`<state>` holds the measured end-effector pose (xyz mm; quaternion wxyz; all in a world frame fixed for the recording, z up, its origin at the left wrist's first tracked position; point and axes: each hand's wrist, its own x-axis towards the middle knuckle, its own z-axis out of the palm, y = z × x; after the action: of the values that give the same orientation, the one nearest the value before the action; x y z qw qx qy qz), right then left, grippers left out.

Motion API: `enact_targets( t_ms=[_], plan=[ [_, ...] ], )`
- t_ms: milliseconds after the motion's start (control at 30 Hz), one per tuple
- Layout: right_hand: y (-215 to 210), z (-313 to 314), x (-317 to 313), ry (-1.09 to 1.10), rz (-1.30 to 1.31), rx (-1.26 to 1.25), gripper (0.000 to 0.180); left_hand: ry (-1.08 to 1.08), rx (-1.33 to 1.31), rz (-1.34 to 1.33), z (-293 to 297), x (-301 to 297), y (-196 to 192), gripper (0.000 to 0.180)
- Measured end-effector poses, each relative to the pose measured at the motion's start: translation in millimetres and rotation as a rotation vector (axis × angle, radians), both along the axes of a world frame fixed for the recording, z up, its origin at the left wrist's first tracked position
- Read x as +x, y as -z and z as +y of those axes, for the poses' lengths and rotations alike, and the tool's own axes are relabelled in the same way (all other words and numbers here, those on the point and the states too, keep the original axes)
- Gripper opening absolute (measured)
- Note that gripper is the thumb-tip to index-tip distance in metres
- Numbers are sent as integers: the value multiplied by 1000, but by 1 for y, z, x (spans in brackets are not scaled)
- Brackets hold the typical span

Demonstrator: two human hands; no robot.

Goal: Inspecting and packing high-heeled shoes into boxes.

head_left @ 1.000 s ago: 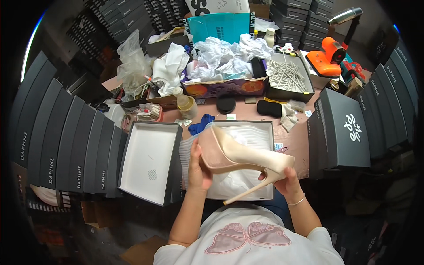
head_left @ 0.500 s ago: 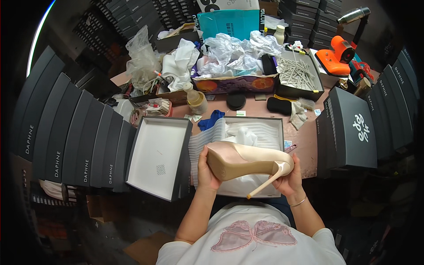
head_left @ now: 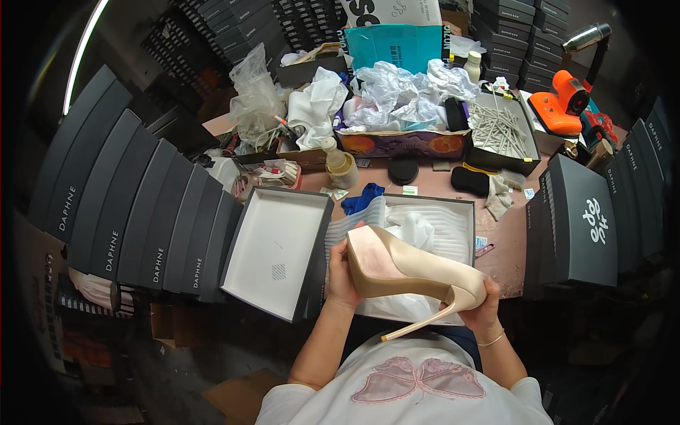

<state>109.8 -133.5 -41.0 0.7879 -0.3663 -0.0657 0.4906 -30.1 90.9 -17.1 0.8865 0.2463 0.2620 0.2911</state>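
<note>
A glossy beige high-heeled shoe (head_left: 418, 273) is held up between my two hands, lying on its side with its toe to the left. My left hand (head_left: 343, 278) is closed on the toe end. At the heel end, my right hand (head_left: 484, 309) grips the back of the shoe, and its fingers are partly hidden behind it. The thin stiletto heel points down to the left. Below and beyond the shoe lies an open shoe box (head_left: 473, 221) with white tissue paper (head_left: 414, 230) and striped foam wrap in it. The box lid (head_left: 273, 256) lies inside up to its left.
Dark grey shoe boxes stand in rows at left (head_left: 138, 212) and right (head_left: 577, 227). Farther back are a carton (head_left: 404, 145) of crumpled paper, a box of thin grey sticks (head_left: 499, 131), a bottle (head_left: 340, 168), a black round tin (head_left: 403, 170) and an orange tool (head_left: 559, 110).
The shoe has tilted, its heel end lower and its insole more in sight. Both hands remain on it. The whole view has shifted, with the table things now farther right.
</note>
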Motion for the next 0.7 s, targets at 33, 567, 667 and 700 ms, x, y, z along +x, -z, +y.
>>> enact_targets(
  t_ms=[33,567,667,700],
  plan=[
    [5,-3,3,-51,-52,32,73,3,12,-22,0,-1,-1,56],
    [4,-7,5,-157,-167,125,56,77,332,-194,-9,1,-22,76],
    [9,-8,6,-168,-105,155,53,93,381,-172,-13,0,-32,80],
    [5,-9,5,-171,-84,157,52,98,398,-179,-13,-1,-32,80]
  ],
)
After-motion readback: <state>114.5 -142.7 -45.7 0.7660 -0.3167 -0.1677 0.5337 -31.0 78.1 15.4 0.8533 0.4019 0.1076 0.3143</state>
